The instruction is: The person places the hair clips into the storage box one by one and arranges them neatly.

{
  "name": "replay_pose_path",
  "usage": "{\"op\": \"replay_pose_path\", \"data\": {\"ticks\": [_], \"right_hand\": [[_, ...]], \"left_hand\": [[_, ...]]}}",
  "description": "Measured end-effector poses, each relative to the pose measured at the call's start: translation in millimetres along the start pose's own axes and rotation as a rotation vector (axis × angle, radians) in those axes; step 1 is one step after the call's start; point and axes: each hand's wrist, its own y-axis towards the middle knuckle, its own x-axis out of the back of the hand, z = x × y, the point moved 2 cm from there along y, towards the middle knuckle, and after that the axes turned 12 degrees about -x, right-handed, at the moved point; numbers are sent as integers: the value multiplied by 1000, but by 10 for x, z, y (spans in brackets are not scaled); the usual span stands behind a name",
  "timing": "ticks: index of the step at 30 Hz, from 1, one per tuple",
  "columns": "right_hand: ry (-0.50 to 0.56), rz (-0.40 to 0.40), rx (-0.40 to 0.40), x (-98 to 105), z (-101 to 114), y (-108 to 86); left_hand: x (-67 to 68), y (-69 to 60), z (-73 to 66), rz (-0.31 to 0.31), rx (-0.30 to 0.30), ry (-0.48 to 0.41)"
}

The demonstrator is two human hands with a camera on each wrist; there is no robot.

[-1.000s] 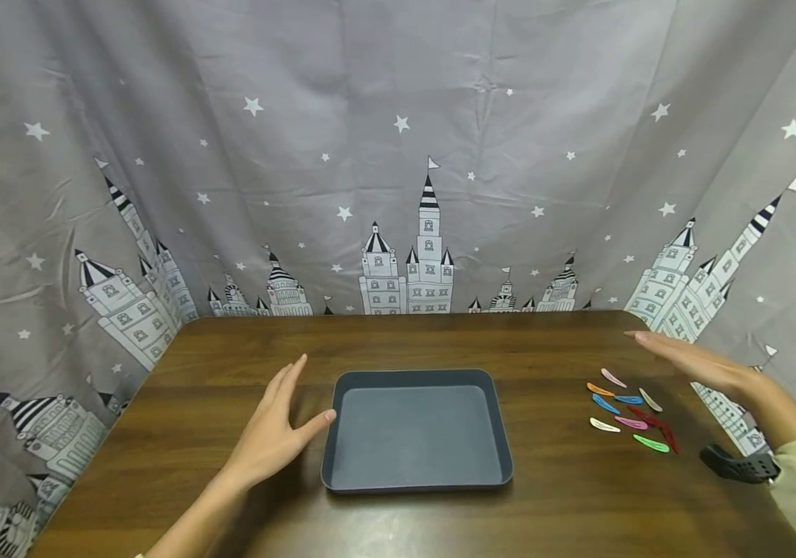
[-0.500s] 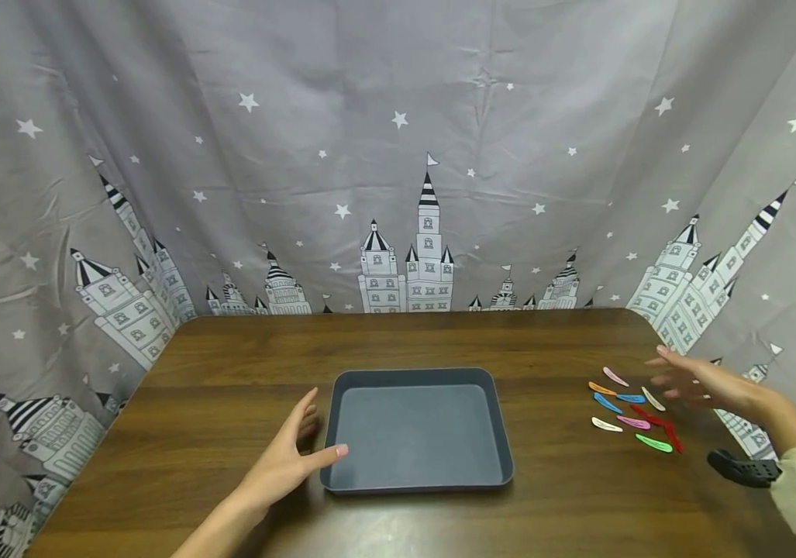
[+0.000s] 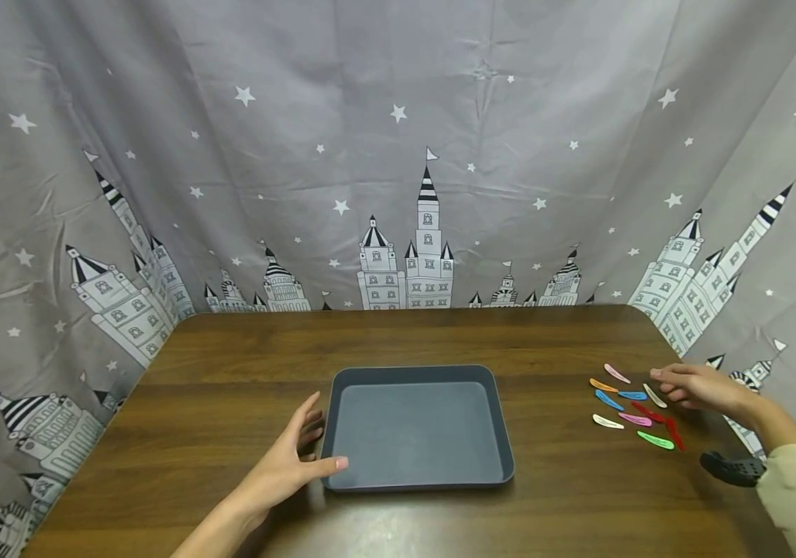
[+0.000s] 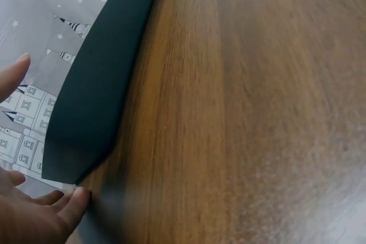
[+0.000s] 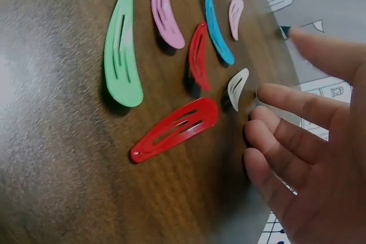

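Observation:
At the left side of a grey rectangular tray (image 3: 417,434), my left hand (image 3: 282,470) spreads its thumb over the rim and its other fingers along the outside. In the left wrist view the tray's dark side wall (image 4: 98,78) lies between thumb and fingers, apart from the thumb. On the right, my right hand (image 3: 708,390) hovers beside a beige snap hair clip (image 3: 654,396), thumb and fingers apart and holding nothing. Several more snap clips lie around: green (image 5: 122,55), red (image 5: 176,130), pink (image 5: 166,12), blue (image 5: 216,32), orange (image 3: 603,385) and white (image 3: 608,421).
Both tray and clips lie on a brown wooden table (image 3: 558,496). A grey curtain (image 3: 398,70) printed with castles and stars hangs behind it and down the sides. A black strap-like object (image 3: 732,470) is at my right wrist.
My right hand has come down toward the clips, its fingers bending from straight to relaxed. My left hand has moved right, up to the tray's left side, its thumb now over the rim.

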Motion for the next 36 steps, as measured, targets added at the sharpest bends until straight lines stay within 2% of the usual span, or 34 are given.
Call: {"op": "replay_pose_path", "data": {"ticks": [3,9,17,27,32,36], "right_hand": [[-58,-51,36,-24,-21,3],[-134,-87,148,-61,-76,45],[-163,-137,246,-86,-111,102],[-133,-55,313,-97,-65,94],[-125,-58,301,-85,-54,83],[-128,-84,325,-71,-40,95]], "left_hand": [[6,-5,-9,10,-5,-10],[7,3,14,31,13,-53],[-2,-2,29,91,-3,-141],[26,-13,59,137,-23,-172],[34,-18,73,150,-28,-185],[37,-14,78,154,-25,-196]]}}
